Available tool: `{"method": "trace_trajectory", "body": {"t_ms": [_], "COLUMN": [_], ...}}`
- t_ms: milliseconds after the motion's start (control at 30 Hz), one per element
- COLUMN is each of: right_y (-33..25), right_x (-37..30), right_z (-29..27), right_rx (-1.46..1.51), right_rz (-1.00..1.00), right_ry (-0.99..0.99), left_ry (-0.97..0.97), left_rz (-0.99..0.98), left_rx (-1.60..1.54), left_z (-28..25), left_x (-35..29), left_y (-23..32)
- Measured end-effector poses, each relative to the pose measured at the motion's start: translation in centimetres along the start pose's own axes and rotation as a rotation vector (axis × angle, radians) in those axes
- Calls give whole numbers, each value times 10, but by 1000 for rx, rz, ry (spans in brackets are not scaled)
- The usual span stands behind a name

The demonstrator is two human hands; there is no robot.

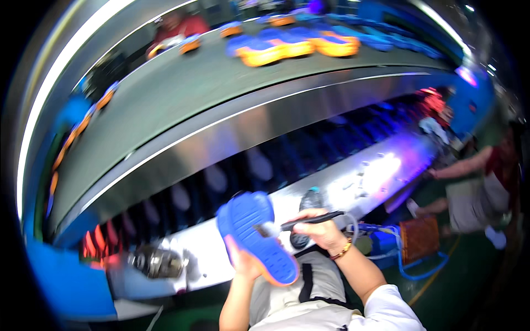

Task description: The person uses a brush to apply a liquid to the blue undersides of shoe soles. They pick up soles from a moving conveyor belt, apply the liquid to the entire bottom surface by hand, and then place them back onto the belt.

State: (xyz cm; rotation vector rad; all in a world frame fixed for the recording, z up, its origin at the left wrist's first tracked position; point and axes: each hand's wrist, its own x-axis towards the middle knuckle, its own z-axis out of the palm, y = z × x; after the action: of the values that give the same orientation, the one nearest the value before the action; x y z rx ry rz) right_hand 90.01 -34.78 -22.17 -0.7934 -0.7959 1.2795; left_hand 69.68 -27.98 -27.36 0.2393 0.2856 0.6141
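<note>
My left hand [241, 263] holds a blue shoe sole with an orange rim [255, 237] from below, its tread side tilted up toward me. My right hand [320, 229] grips a black-handled brush [301, 222]; its pale bristle tip rests on the middle of the sole. A gold bracelet sits on my right wrist. Both forearms come in from the lower edge above my lap.
A steel workbench [359, 176] runs in front of me, with a metal can [157, 262] at its left. Above it a grey conveyor [182, 94] carries blue and orange soles [287, 47]. Another person [480, 176] reaches toward the bench at right. A brown basket [419, 237] stands on the floor.
</note>
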Motion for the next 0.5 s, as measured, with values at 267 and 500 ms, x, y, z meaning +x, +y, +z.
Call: {"method": "trace_trajectory", "body": {"t_ms": [267,500], "right_y": [29,28], "right_x": [40,56], "right_z": [16,51], "right_rx": [82,-445], "right_rz": [52,-62], "right_ry": [185,118], "left_ry": [-106,228], "left_rz": [-3,159], "left_rx": [-75,15], "left_z": [8,14], "left_x": [-8,-1], "left_y": [-14,-26]}}
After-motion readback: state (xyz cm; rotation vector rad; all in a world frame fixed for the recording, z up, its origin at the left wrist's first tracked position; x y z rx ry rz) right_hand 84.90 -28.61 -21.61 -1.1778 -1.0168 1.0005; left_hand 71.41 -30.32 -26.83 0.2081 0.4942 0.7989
